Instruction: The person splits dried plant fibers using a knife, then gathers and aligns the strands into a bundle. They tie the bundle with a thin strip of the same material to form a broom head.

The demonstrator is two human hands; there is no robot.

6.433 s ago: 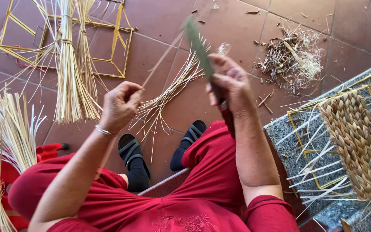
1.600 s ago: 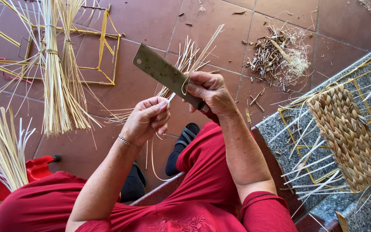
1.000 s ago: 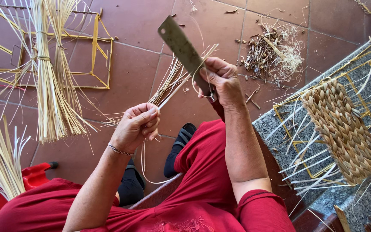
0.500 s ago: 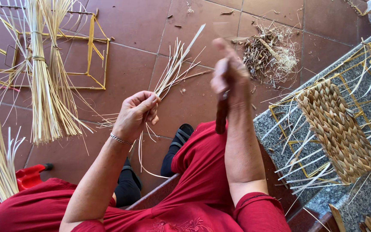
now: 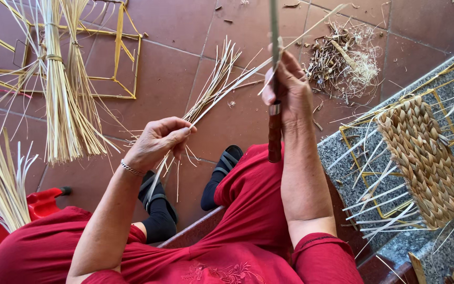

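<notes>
My left hand (image 5: 157, 141) pinches a thin bundle of pale reed strips (image 5: 214, 87) that fans up and to the right over the tiled floor. My right hand (image 5: 288, 89) grips a knife (image 5: 274, 123) by its brown wooden handle, the blade seen edge-on pointing straight up. One long strip runs from my left hand up to the blade at my right thumb. I sit in red clothes, with black sandals below.
A tied sheaf of straw (image 5: 61, 84) leans on a yellow frame (image 5: 124, 58) at upper left. More straw stands at the left edge. A pile of shavings (image 5: 342, 55) lies on the floor. A half-woven mat (image 5: 421, 158) rests on the granite ledge (image 5: 337, 158) at right.
The knife has turned from blade-flat to edge-on and upright. My right hand rose slightly with it. My left hand stayed on the strips.
</notes>
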